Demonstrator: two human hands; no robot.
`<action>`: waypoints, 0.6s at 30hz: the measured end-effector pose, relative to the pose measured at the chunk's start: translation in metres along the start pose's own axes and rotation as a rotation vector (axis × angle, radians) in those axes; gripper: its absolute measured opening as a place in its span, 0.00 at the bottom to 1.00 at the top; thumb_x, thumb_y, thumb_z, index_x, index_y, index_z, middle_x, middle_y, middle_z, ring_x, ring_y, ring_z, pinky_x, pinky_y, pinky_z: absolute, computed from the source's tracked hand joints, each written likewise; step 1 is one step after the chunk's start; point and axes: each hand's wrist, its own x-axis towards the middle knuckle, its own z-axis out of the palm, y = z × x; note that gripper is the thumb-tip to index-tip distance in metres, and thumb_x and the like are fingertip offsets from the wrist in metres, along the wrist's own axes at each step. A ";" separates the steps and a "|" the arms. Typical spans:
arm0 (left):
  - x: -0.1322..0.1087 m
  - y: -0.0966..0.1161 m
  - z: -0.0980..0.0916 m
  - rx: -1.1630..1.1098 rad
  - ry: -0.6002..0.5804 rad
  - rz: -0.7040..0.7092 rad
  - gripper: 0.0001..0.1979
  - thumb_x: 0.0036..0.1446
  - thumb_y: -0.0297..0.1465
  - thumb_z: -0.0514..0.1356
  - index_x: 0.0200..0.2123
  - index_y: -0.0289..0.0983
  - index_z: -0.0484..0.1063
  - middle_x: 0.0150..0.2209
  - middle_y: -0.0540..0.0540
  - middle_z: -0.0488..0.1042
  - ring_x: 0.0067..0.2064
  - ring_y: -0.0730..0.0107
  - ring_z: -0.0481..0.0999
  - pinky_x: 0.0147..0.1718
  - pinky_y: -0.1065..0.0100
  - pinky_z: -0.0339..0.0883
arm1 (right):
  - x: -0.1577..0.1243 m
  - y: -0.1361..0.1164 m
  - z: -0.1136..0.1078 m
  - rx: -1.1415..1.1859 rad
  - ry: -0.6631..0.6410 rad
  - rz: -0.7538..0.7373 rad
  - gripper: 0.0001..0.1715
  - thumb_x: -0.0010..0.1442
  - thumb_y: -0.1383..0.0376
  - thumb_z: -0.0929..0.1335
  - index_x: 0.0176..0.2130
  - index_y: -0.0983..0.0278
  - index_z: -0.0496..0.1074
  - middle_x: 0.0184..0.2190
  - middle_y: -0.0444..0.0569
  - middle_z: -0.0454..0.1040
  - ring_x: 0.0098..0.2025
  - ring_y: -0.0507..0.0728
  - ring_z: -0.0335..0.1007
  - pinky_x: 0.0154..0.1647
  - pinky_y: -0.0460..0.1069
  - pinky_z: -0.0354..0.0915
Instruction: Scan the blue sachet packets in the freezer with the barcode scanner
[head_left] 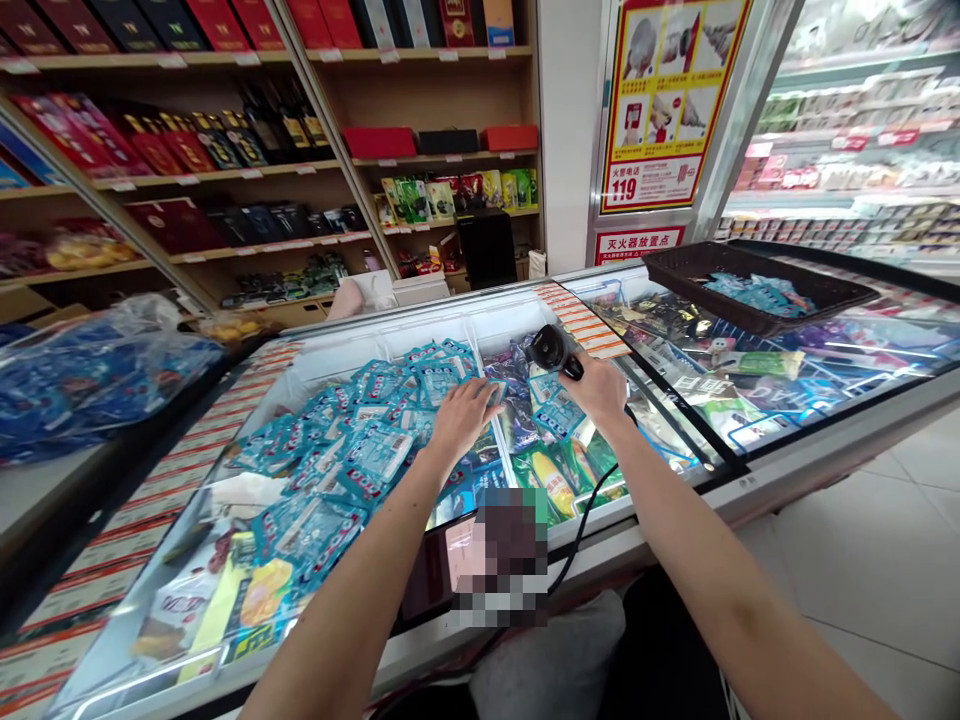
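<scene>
In the head view my right hand (600, 390) grips a black handheld barcode scanner (549, 347), its head facing left. A black cable (589, 505) hangs from that hand's side down to the freezer's front edge. My left hand (463, 415) lies palm down over the heap of small blue packets (375, 440), fingers stretched out. Its fingertips are at a packet near the divider; whether they pinch it is unclear. A few more blue packets (559, 412) lie below the scanner.
The packets lie on a chest freezer (592, 530) holding frozen goods. A dark basket (832, 308) with blue packets stands on its right. A screen device (427, 575), partly pixelated, sits at the front edge. Plastic-wrapped blue goods (112, 375) are at left; shelves (435, 90) stand behind.
</scene>
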 end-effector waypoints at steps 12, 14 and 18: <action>0.020 0.029 -0.006 -0.078 0.074 -0.085 0.16 0.60 0.37 0.49 0.42 0.38 0.73 0.44 0.39 0.72 0.47 0.56 0.70 0.47 0.56 0.62 | 0.003 0.004 -0.003 0.033 0.014 0.050 0.24 0.58 0.50 0.62 0.50 0.56 0.70 0.36 0.50 0.77 0.41 0.60 0.72 0.37 0.50 0.62; 0.022 0.047 -0.004 -0.134 0.031 -0.060 0.19 0.59 0.43 0.49 0.39 0.38 0.73 0.39 0.40 0.72 0.42 0.59 0.71 0.43 0.60 0.64 | 0.003 0.004 -0.003 0.030 0.021 0.046 0.23 0.58 0.50 0.62 0.49 0.56 0.70 0.36 0.50 0.77 0.40 0.60 0.72 0.37 0.50 0.62; 0.025 0.076 0.006 -0.116 -0.017 -0.107 0.26 0.50 0.54 0.54 0.36 0.37 0.71 0.37 0.40 0.71 0.41 0.55 0.71 0.42 0.58 0.63 | 0.001 0.003 -0.005 0.013 0.007 0.036 0.23 0.58 0.50 0.62 0.49 0.57 0.70 0.36 0.51 0.77 0.40 0.61 0.72 0.38 0.50 0.62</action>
